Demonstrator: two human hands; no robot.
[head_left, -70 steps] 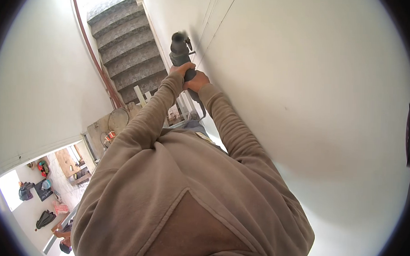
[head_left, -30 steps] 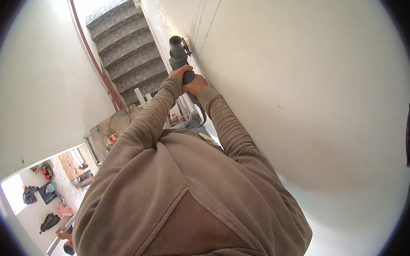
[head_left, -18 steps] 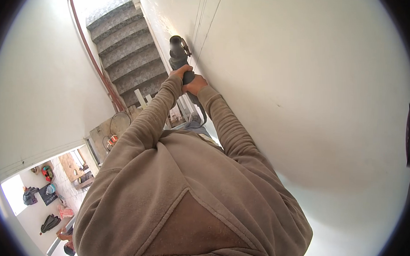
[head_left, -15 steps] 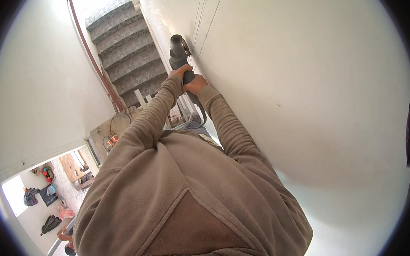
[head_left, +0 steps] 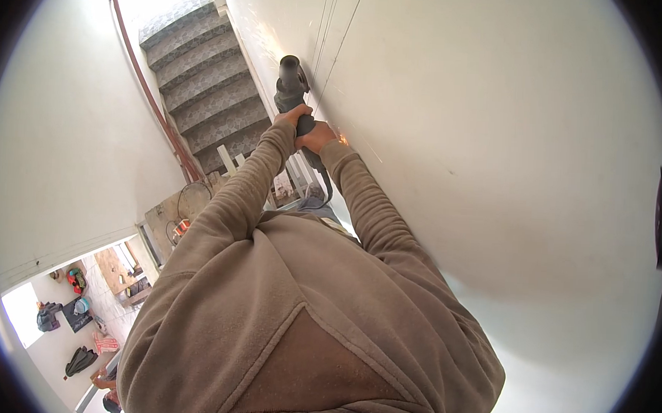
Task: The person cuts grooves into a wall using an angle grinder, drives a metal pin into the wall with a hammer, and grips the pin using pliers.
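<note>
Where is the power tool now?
In the head view, the power tool is above centre, held by the left hand and right hand, between the staircase on its left and the wall on its right.

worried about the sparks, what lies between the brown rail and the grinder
In the head view, the grey stairs lie between the brown rail and the grinder, then a narrow pale strip of wall.

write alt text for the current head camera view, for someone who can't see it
Bare left hand and right hand grip a dark power tool, apparently an angle grinder, at a pale wall with thin dark lines, as bright sparks fly. A brown top fills the lower middle; a grey staircase stands beyond, and a room shows lower left.
</note>
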